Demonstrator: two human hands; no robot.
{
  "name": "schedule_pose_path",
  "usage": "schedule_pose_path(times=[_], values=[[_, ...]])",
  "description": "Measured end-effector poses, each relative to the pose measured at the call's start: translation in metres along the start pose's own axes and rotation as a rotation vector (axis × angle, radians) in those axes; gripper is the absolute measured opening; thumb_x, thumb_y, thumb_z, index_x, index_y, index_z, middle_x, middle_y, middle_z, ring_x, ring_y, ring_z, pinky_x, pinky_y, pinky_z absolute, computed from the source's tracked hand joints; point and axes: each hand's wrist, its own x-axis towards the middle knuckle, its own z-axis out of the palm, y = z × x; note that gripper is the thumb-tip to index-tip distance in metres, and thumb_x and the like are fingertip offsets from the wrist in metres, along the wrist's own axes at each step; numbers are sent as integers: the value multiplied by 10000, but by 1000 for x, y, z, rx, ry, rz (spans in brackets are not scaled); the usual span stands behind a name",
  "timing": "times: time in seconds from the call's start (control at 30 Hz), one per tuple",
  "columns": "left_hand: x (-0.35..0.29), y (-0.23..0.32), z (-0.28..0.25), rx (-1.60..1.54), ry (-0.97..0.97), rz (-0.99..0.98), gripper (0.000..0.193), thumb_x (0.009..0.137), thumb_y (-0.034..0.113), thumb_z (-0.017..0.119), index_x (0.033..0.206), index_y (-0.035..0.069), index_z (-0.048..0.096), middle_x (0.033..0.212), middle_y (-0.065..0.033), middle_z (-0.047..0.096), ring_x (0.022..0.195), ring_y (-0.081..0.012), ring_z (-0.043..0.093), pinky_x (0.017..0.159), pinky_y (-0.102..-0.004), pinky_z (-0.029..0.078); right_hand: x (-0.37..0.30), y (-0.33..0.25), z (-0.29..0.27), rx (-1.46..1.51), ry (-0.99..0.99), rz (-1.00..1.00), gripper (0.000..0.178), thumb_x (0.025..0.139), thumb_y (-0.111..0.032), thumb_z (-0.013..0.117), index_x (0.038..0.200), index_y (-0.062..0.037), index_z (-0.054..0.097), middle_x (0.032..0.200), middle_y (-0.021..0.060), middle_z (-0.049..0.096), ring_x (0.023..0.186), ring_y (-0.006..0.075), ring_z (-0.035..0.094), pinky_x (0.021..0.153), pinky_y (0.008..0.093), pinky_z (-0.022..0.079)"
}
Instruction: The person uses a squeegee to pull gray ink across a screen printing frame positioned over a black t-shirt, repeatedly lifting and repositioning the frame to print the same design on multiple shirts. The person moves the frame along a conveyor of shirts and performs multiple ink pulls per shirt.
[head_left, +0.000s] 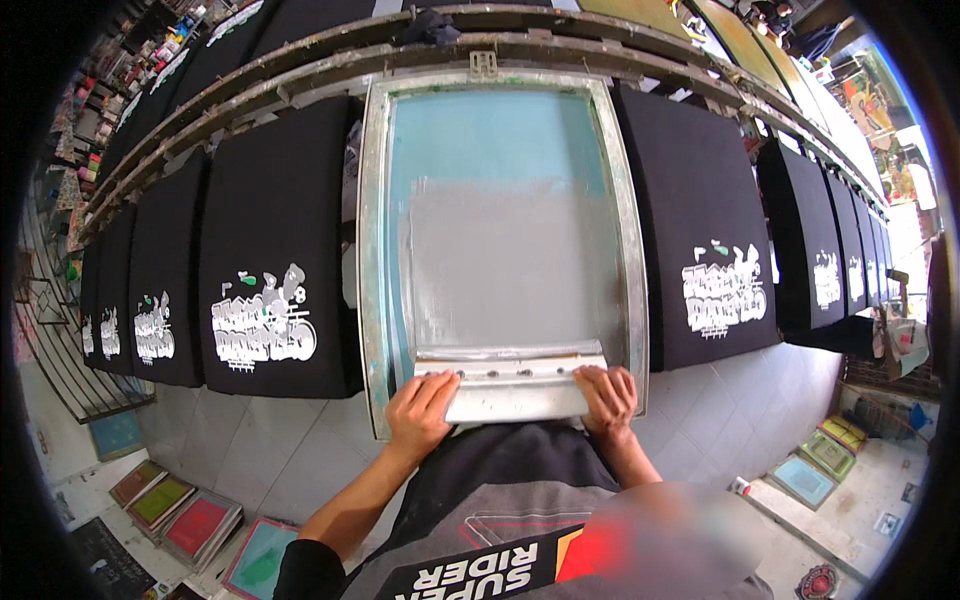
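A wide metal squeegee (515, 392) lies across the near end of a framed printing screen (375, 250). My left hand (422, 408) grips its left end, and my right hand (607, 398) is closed round the right end. Grey ink (510, 265) covers the middle and near part of the mesh, with a thicker bead along the squeegee's far edge. Beyond the ink the light blue mesh (490, 130) shows bare. What lies under the screen is hidden.
Black shirts with white and grey prints stretch over boards on the left (280, 220) and right (695, 200). Rails (320, 70) run behind the screen. Stacked coloured screens (200, 520) lean low at left; more screens (805, 478) lie at the lower right.
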Motion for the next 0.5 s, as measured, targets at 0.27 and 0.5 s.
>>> schedule_pose_path(times=[0.27,0.5], values=[[-1,15,-38,-100,-180,-83,365,758,4,723,1105,59,824,1096,-32,792,927,-212,708,775,-343,590,10,-18,-46,-14,-272,34,332,803,-60,677,1113,-101,786,1074,25,748,951,221,691,1042,451,468],[7,-6,4,-1,-32,-26,261,829,61,812,1087,64,852,1097,-50,819,941,-243,748,821,-342,632,-2,8,14,-76,-87,-9,340,873,-104,654,1175,-69,804,1138,70,783,1002,234,754,876,421,533]])
